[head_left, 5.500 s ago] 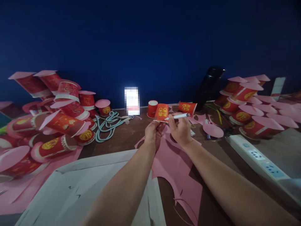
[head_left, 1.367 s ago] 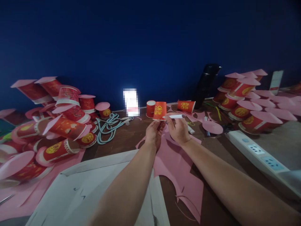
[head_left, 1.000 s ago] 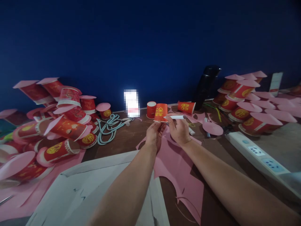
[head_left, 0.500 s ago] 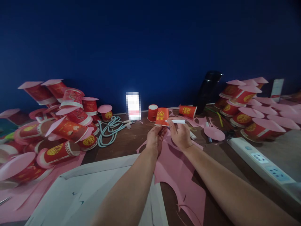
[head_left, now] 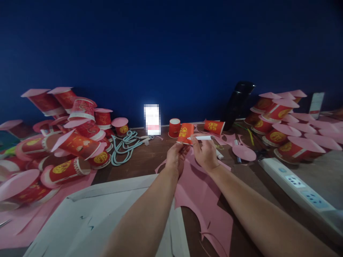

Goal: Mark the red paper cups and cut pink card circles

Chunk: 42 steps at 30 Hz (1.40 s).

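My left hand [head_left: 175,157] is closed on the lower edge of a red paper cup [head_left: 187,131] with yellow characters, held slightly tilted above the table. In my right hand [head_left: 205,154] is a white marker pen [head_left: 204,137], its tip pointing left at the cup near its lower rim. Whether the tip touches the cup I cannot tell. Just behind stands another red paper cup [head_left: 174,128], and a third red cup [head_left: 214,126] lies on its side to the right. Beneath my hands lies cut pink paper [head_left: 202,192].
Piles of red cups with pink paper discs stand left [head_left: 80,142] and right [head_left: 278,135]. A coiled blue cable [head_left: 125,148], a lit phone [head_left: 152,119], a black bottle [head_left: 238,103] and a power strip [head_left: 297,185] surround the work. White board [head_left: 107,210] lies in front.
The held cup has tilted a little and its yellow characters show slightly turned. Both hands stay almost in place, with the marker still at the cup.
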Available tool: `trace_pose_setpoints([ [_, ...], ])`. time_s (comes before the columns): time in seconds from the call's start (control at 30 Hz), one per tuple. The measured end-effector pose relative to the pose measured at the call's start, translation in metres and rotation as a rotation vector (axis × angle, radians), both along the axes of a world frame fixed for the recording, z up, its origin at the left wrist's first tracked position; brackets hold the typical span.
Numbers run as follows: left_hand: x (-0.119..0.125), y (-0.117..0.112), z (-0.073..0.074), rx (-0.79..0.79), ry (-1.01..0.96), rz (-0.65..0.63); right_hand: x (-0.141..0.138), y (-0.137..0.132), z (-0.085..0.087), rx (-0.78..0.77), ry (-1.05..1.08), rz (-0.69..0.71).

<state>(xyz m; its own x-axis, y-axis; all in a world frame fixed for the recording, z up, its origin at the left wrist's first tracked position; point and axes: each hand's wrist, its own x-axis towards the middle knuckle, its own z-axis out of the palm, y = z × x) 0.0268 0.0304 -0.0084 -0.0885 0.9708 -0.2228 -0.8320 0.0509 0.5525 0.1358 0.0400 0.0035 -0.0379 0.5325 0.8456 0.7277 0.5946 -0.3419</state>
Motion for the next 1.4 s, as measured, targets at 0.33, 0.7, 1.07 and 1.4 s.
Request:
trace_pose_setpoints([
  [0.33,0.0004,-0.0003,0.0001,-0.009,-0.03,0.02,0.0002,0.0005,-0.0003,0.009,-0.02,-0.018],
  [0.7,0.0001,-0.0007,0.0012,-0.011,-0.026,0.006,0.0002,0.0006,0.0007,0.012,-0.031,-0.026],
  [1.07,0.0006,0.0003,-0.0022,-0.003,-0.067,0.018,-0.0026,-0.006,0.004,-0.171,-0.001,-0.029],
  [1.4,0.0018,0.0004,-0.0029,0.028,-0.04,0.006,-0.0024,-0.006,0.0054,-0.269,0.039,-0.047],
])
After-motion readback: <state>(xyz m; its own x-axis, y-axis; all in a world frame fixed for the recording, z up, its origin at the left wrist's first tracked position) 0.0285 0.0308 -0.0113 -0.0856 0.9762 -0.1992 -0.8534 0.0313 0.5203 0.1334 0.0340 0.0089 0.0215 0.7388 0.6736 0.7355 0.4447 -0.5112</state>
